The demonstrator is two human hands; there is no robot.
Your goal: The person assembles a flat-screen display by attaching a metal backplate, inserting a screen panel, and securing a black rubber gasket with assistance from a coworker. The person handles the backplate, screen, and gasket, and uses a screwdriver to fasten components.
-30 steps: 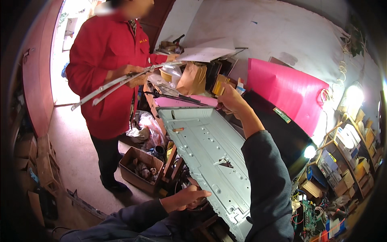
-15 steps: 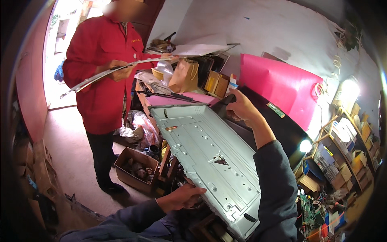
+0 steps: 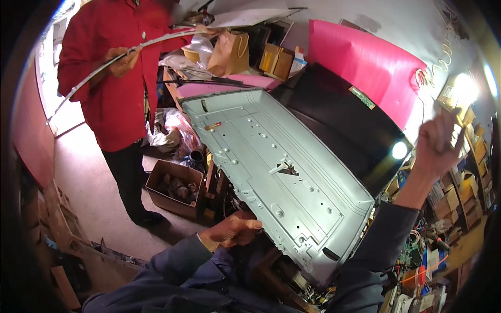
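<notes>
L hand, coming from the lower edge, has its grip clamped on the near long edge of a grey metal panel, thumb tip at the rim. The panel is in the middle of the view, hollow side up; its long axis runs from near R to far L, w/ the near short end tilted toward the lower R. Close to this near end is a dark slot; around the middle, a white bracket just beside a ragged hole; close to the far end, a small copper-colour pc.. R hand is raised on the R, well apart from the panel, its fingers standing apart, a bit blurred. Below it are electronic parts. L of the panel, on the pale floor, stands an open cardboard box w/ mixed pcs inside. Beyond, a co-worker in a red jacket holds a long thin strip. Behind the panel are a worktop w/ pink surface, a paper bag and small boxes, print too small to read. Also there: a black panel w/ green circuit strip, a pink sheet, a lit lamp, and the whitish wall.
</notes>
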